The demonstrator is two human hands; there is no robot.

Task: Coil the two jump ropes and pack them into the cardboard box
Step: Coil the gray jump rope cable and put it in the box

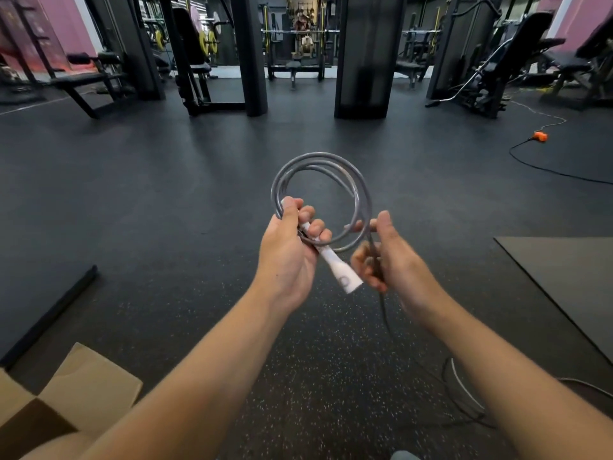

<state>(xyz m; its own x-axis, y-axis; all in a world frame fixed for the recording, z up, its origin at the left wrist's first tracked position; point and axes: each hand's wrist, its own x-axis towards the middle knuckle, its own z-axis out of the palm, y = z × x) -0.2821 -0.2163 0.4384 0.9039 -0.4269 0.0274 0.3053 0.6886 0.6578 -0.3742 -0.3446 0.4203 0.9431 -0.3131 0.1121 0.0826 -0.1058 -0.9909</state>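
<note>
This is looking like a gym. Dark speckled rubber flooring (298,343) is covering the whole room, with a black exercise mat (570,277) lying at the right. Weight benches (89,78) and padded machines (517,58) are standing along the back, and a barbell rack (298,31) with yellow weight plates (207,41) is showing between tall black columns (361,54). Pink walls (73,21) are framing the sides, and an orange-plugged cable (540,136) is trailing across the floor.
</note>
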